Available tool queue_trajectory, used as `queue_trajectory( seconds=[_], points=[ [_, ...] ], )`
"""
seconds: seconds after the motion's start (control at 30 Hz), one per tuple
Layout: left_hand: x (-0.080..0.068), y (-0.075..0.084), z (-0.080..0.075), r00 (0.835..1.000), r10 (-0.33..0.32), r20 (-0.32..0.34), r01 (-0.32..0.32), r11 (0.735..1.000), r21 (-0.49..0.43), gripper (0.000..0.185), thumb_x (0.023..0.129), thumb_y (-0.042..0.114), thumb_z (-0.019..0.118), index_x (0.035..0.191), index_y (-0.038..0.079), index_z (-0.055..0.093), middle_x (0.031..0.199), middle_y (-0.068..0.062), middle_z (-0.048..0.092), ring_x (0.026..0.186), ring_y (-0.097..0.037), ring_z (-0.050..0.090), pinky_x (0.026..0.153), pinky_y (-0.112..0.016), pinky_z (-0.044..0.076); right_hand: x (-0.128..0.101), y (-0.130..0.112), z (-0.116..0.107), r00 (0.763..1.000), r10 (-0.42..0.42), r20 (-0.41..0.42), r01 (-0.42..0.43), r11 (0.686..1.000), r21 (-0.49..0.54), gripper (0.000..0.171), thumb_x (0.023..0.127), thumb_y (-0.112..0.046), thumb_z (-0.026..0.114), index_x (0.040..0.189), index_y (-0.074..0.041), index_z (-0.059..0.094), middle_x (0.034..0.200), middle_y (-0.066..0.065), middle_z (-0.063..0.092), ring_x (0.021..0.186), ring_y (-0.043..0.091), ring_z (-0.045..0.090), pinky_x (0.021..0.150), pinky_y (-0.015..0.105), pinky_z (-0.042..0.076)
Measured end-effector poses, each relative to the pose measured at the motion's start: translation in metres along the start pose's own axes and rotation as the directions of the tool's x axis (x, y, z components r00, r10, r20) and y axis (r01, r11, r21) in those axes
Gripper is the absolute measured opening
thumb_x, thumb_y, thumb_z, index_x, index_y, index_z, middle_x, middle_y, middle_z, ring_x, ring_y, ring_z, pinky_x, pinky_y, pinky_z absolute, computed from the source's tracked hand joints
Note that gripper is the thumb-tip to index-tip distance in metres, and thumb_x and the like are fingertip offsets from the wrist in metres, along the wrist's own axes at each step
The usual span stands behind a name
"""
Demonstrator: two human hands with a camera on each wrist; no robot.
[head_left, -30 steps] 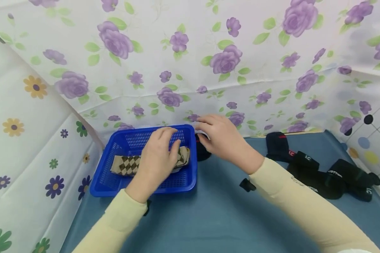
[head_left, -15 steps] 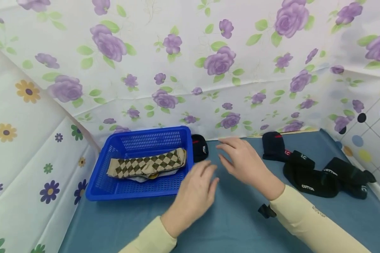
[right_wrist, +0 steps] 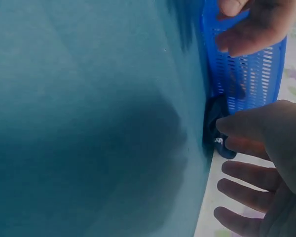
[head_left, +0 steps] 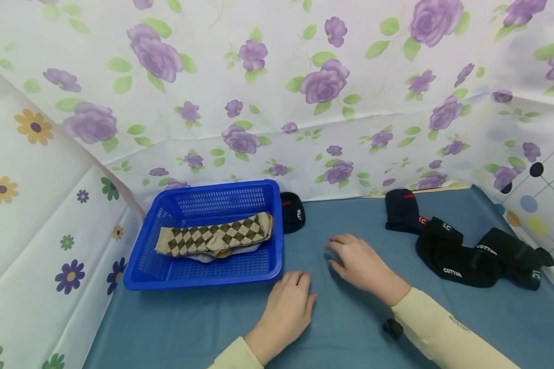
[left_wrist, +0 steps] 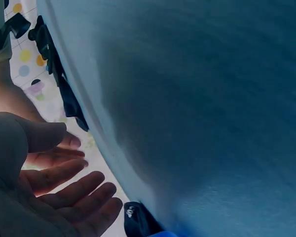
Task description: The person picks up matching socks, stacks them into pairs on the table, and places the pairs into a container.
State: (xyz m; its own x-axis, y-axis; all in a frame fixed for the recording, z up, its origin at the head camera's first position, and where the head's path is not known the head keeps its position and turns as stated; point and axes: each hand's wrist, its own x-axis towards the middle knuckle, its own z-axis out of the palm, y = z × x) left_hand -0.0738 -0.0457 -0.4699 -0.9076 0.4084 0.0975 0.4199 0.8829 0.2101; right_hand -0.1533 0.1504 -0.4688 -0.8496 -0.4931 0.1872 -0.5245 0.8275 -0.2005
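Observation:
A blue plastic basket [head_left: 140, 266] stands at the back left of the blue table. A brown-and-cream argyle sock [head_left: 212, 236] lies folded inside it. My left hand [head_left: 290, 307] hovers flat over the blue cloth just right of the basket's front corner, fingers straight [left_wrist: 74, 183], holding nothing. My right hand [head_left: 357, 259] is a little further right, also flat and empty, its fingers [right_wrist: 246, 190] spread. A small black sock [head_left: 293, 212] lies behind the basket's right wall [right_wrist: 246, 74].
A heap of black socks [head_left: 461, 251] marked COTTON lies at the back right. Floral sheets wall the table at the back and left; a dotted one stands at the right. Blue cloth [head_left: 332, 328] covers the table.
My left hand has left the argyle sock in the basket and drawn back to the table. My right hand has pulled away from the small black sock towards me.

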Motion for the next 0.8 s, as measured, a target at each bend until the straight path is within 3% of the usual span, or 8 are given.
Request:
queue_trajectory(
  seconds=[0.23,0.43,0.6,0.8],
  points=[
    [0.001,-0.007,0.000,1.000,-0.024,-0.014,0.024,1.000,-0.018,0.035,0.089,0.034,0.062,0.118,0.014,0.058,0.111,-0.003,0.060,0.104,-0.018,0.057,0.078,-0.040,0.051,0.053,-0.021,0.003,0.998,-0.060,0.007,0.060,0.998,-0.016,0.042,0.084,-0.027,0.068,0.121,-0.010,0.060,0.126,0.011,0.059,0.117,0.028,0.055,0.092,0.044,0.048],
    [0.003,-0.007,0.001,1.000,-0.028,0.002,0.028,0.999,-0.033,0.041,0.091,0.034,0.060,0.125,0.013,0.053,0.121,-0.003,0.055,0.111,-0.018,0.054,0.080,-0.040,0.052,0.092,-0.035,0.022,0.989,-0.064,0.133,0.068,0.997,-0.027,0.057,0.089,-0.028,0.062,0.138,-0.004,0.045,0.141,0.016,0.046,0.132,0.031,0.043,0.106,0.042,0.038],
    [0.003,-0.008,0.002,0.999,-0.050,-0.015,0.049,0.998,-0.032,0.047,0.090,0.035,0.061,0.130,0.013,0.049,0.129,-0.006,0.050,0.114,-0.019,0.054,0.085,-0.042,0.051,0.109,-0.035,0.035,0.977,-0.028,0.213,0.043,0.997,-0.064,0.064,0.090,-0.032,0.060,0.143,-0.007,0.037,0.144,0.015,0.043,0.135,0.031,0.038,0.111,0.041,0.032],
    [0.005,-0.013,0.000,0.998,-0.061,-0.028,0.060,0.998,-0.035,0.049,0.090,0.034,0.061,0.131,0.012,0.048,0.134,-0.010,0.047,0.119,-0.022,0.052,0.087,-0.042,0.051,0.111,-0.030,0.040,0.969,0.004,0.247,0.012,0.998,-0.064,0.056,0.088,-0.030,0.062,0.137,-0.006,0.046,0.136,0.013,0.052,0.127,0.030,0.047,0.106,0.042,0.038]
  ],
)
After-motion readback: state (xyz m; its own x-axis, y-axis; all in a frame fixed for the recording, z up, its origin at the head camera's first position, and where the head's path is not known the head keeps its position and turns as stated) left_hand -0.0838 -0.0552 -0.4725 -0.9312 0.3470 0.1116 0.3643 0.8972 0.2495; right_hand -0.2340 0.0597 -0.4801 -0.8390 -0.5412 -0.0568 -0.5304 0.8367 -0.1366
